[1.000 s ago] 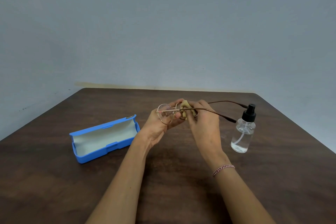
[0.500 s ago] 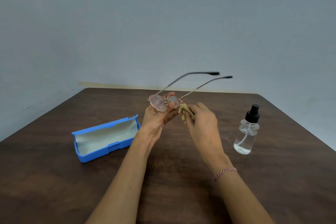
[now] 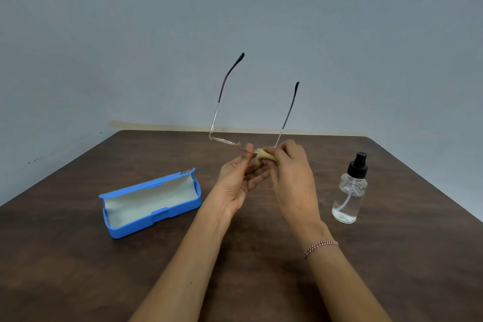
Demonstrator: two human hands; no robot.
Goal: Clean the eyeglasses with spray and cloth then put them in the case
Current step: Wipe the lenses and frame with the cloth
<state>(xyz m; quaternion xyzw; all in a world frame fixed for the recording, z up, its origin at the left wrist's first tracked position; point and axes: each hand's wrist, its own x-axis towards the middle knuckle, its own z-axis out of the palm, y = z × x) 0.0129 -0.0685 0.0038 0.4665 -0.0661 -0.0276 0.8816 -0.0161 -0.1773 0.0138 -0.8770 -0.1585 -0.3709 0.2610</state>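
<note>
Thin gold-rimmed eyeglasses [image 3: 222, 140] are held above the table's middle, both dark-tipped temples pointing up and away. My left hand [image 3: 240, 175] pinches the frame near the bridge with thumb and fingertip. My right hand [image 3: 290, 172] pinches a small tan cloth [image 3: 264, 155] against the right lens, which is hidden by the cloth and fingers. The blue eyeglass case [image 3: 154, 204] lies open to the left, its pale lining showing. A clear spray bottle [image 3: 350, 191] with a black pump stands to the right of my hands.
A dark brown wooden table [image 3: 78, 256] carries everything; its far edge meets a plain grey wall. A red and white bracelet [image 3: 321, 247] circles my right wrist.
The glasses have tipped so the temples swung from pointing right to standing nearly upright. Both hands rose slightly; the cloth stayed on the right lens.
</note>
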